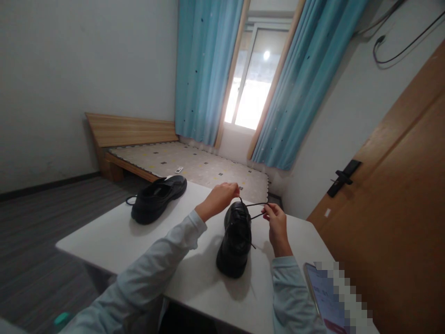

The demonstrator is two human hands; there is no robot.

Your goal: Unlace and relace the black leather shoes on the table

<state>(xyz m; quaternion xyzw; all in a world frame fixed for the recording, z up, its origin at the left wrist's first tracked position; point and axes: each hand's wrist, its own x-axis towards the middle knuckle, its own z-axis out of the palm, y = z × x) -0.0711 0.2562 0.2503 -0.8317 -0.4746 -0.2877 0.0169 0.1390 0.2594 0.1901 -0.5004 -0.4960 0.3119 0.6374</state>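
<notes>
A black shoe (234, 246) stands upright on the white table (194, 283), its heel toward me and its toe pointing away. Black shoelace (257, 204) runs out from its right side in a loop. My right hand (277, 222) pinches that loop, to the right of the shoe. Above the toe end, my left hand (222, 195) is closed on a stretch of the lace rising from the eyelets. A loose lace end lies by the shoe's right side. To the left, a second black shoe (158, 199) rests on the table, with a lace loop sticking out at its left.
A phone (323, 297), partly pixelated, lies at the table's right edge. Beyond the table is a bed (194, 162) with a small white remote (179, 170) on it. A wooden door (392, 222) stands at right; blue curtains (208, 69) flank the window.
</notes>
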